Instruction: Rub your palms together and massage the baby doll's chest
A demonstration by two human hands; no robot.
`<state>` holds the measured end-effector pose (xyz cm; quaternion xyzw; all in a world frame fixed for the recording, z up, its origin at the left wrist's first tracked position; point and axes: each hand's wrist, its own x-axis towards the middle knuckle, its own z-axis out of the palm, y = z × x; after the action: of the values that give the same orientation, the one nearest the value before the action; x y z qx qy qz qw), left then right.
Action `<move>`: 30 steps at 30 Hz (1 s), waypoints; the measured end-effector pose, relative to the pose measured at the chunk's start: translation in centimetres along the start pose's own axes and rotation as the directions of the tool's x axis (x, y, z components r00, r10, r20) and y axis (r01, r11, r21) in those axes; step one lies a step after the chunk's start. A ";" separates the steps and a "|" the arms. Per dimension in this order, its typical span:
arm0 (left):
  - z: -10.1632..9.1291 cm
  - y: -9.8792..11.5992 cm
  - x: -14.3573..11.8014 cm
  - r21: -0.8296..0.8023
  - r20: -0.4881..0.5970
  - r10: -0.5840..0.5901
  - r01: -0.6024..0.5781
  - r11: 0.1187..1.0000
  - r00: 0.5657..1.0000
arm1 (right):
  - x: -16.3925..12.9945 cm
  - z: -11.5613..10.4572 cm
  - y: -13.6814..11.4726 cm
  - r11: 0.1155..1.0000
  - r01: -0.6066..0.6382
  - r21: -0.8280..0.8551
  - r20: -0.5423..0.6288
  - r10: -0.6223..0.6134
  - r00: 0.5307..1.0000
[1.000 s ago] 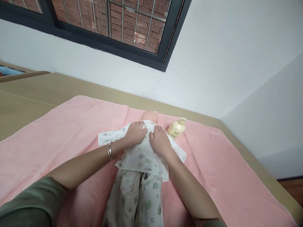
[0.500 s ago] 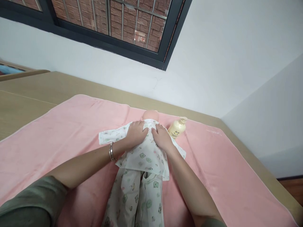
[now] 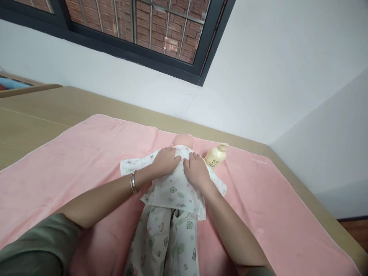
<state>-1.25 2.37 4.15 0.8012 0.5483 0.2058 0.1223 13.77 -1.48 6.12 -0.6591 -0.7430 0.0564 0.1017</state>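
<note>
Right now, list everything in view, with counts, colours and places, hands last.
Printed cloth top: one, white, centre.
Printed cloth trousers: one pair, white, nearer than the top.
Rounded form: one, pinkish, beyond the top.
Pump bottle: one, pale yellow, right of the top.
Cloth blanket: one, pink, underneath.
Flat surface: one, tan, under the blanket.
Framed window: one, dark, upper left.
Metal bars: several, grey, behind the glass.
Brick wall: one, red-brown, outside.
Smooth walls: two, white, behind and right.
Metal bangle: at least one, silver, left wrist.
Sleeves: two, green, bottom.
Left hand, right hand: one each, bare, on the top.
</note>
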 end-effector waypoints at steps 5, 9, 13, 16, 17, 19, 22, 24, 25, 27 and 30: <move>-0.2 -0.4 0.4 -0.032 0.038 -0.045 0.047 0.998 0.998 | -0.6 0.0 -0.7 0.999 -0.010 0.031 0.042 0.009 0.999; 1.4 1.4 -2.1 0.165 -0.123 0.092 -0.071 0.984 0.988 | 1.7 -0.3 2.2 0.986 -0.027 0.163 0.072 0.016 0.997; 1.5 1.9 -2.6 0.186 -0.129 0.117 -0.092 0.978 0.985 | 2.4 -0.4 3.1 0.983 -0.037 0.178 0.073 0.024 0.997; 0.7 1.1 -1.2 0.083 -0.055 0.028 -0.024 0.996 0.998 | 1.0 -0.3 1.2 0.998 -0.025 0.054 0.030 0.024 0.999; 0.5 0.7 -0.7 0.047 -0.035 -0.006 0.008 0.999 0.999 | 0.3 -0.3 0.4 1.000 -0.024 0.020 0.025 0.023 0.999; 0.2 0.2 0.1 0.005 -0.018 -0.055 0.055 0.998 0.998 | -0.8 -0.3 -0.9 1.000 -0.016 -0.011 0.029 0.017 0.999; 0.3 0.1 0.3 0.015 -0.032 -0.054 0.055 0.998 0.998 | -1.2 -0.4 -1.3 1.000 -0.007 0.010 0.039 0.006 0.999; 0.6 0.2 0.1 0.030 -0.052 -0.037 0.039 0.999 0.998 | -0.5 -0.3 -0.4 0.999 0.000 0.051 0.041 -0.002 0.999; 0.8 0.3 0.0 0.035 -0.060 -0.032 0.034 0.999 0.998 | 0.1 -0.2 0.1 0.997 0.002 0.074 0.039 -0.004 0.999; 1.1 0.3 -0.2 0.044 -0.075 -0.028 0.031 0.999 0.997 | 1.1 0.2 1.2 0.993 -0.002 0.115 0.025 -0.001 1.000; 1.3 0.3 -0.1 0.047 -0.094 -0.027 0.032 0.998 0.995 | 1.8 0.8 2.0 0.990 0.000 0.142 -0.011 0.002 1.000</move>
<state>-0.45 2.23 3.12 0.7853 0.5701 0.2278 0.0801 15.34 0.63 5.03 -0.6508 -0.7363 0.1055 0.1525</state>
